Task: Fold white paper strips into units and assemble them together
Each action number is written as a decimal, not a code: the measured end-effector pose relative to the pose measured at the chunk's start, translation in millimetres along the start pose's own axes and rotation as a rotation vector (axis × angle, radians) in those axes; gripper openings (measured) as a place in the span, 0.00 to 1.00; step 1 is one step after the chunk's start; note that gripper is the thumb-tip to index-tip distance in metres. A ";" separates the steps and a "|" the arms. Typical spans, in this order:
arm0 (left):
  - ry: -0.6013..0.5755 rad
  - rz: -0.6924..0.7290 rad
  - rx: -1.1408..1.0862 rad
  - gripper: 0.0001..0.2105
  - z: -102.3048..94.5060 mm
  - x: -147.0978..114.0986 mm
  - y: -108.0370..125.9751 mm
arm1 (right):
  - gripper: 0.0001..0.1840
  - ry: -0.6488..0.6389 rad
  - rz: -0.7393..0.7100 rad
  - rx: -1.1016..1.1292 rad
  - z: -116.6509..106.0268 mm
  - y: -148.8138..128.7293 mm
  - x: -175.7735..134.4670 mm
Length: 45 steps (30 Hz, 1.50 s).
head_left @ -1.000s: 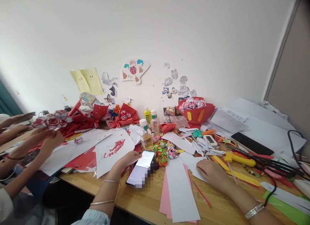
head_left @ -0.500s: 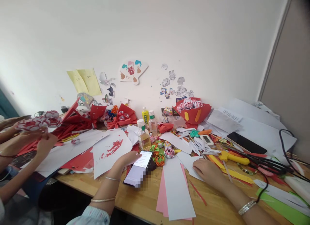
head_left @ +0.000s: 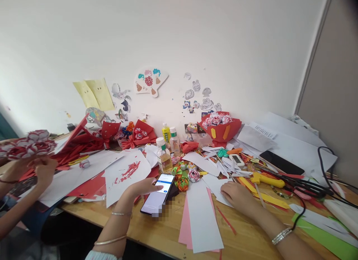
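Observation:
A smartphone [head_left: 156, 200] with a lit screen lies at a slant near the table's front edge. My left hand [head_left: 141, 187] reaches over its upper left side, thumb stretched onto the screen; some of its fingers are hard to see. To the right, my right hand [head_left: 237, 196] rests loosely on a white paper sheet [head_left: 214, 183], fingers lightly bent and nothing visible in them. Between the hands lie long white strips [head_left: 204, 219] over pink paper [head_left: 184, 226]. Folded paper flowers [head_left: 183, 183] in green, orange and pink sit just beyond the phone.
Drink bottles [head_left: 165, 157] stand behind the phone. A red-wrapped bouquet [head_left: 220, 127] is at the back. Rightward are a yellow glue gun [head_left: 267, 181], a dark phone [head_left: 281, 162] and black cables [head_left: 307, 191]. At left, another person's hands [head_left: 41, 170] hold red-and-white paper flowers [head_left: 30, 146].
The phone's screen content has changed, and my left thumb has shifted down onto the screen. My right hand stays put. The other person's flowers have moved left. The view has shifted slightly.

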<state>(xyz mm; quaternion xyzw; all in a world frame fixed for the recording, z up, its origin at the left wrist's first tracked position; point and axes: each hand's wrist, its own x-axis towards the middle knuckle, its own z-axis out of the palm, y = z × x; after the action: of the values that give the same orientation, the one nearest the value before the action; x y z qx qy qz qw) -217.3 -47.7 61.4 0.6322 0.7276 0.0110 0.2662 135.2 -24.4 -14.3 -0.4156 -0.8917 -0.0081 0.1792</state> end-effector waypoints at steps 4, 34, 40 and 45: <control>0.012 -0.021 -0.003 0.32 2.0 -6.1 11.5 | 0.15 0.004 -0.010 -0.009 -1.0 -0.4 0.0; 0.839 -0.028 0.475 0.24 118.9 -14.8 143.5 | 0.13 0.034 0.101 0.083 1.1 7.7 2.2; 0.793 -0.142 0.440 0.26 113.2 1.8 119.4 | 0.14 0.051 0.075 0.079 4.9 9.5 2.0; 0.811 -0.123 0.441 0.26 117.2 6.2 120.7 | 0.14 0.051 0.066 0.078 7.4 10.9 2.2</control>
<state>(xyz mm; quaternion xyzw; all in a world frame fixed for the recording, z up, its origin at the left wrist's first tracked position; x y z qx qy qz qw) -60.3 -55.3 1.1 0.5741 0.7939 0.0867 -0.1806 139.7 -14.5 -22.0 -0.4371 -0.8723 0.0219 0.2181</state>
